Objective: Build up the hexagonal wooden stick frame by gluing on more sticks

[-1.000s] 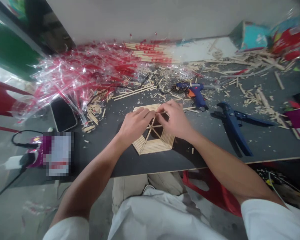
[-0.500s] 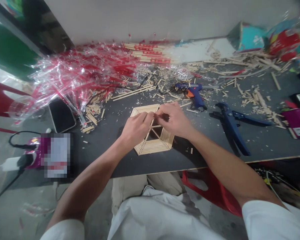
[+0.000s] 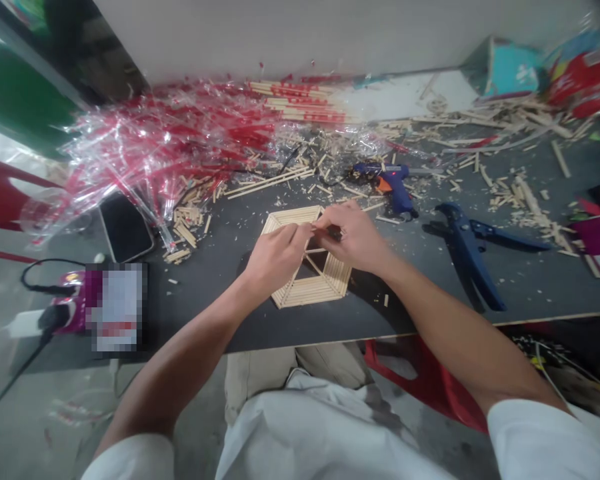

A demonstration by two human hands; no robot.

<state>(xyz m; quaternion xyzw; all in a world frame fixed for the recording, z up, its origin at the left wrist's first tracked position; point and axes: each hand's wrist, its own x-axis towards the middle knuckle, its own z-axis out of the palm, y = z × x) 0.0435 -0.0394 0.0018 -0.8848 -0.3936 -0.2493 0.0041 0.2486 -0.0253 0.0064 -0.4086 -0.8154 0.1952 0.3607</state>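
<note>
A six-sided frame of pale wooden sticks [image 3: 310, 292] lies on the dark table near its front edge, with thin spokes crossing its open middle. Over its left and upper part is my left hand [image 3: 279, 257], fingers closed, their tips at the frame's centre. My right hand [image 3: 353, 235] comes from the right with thumb and fingers pinched, meeting the left fingertips. Whatever is between the fingertips is too small to make out. Both hands hide the upper middle of the frame.
A blue glue gun [image 3: 396, 187] lies behind my right hand, and a blue cutter [image 3: 470, 250] to the right. Red-and-clear wrappers [image 3: 180, 140] heap at the back left, near a phone [image 3: 125, 227]. Stick scraps [image 3: 523, 197] litter the table [image 3: 195, 320].
The whole view has shifted slightly. My hands keep nearly the same pinched pose over the stick frame.
</note>
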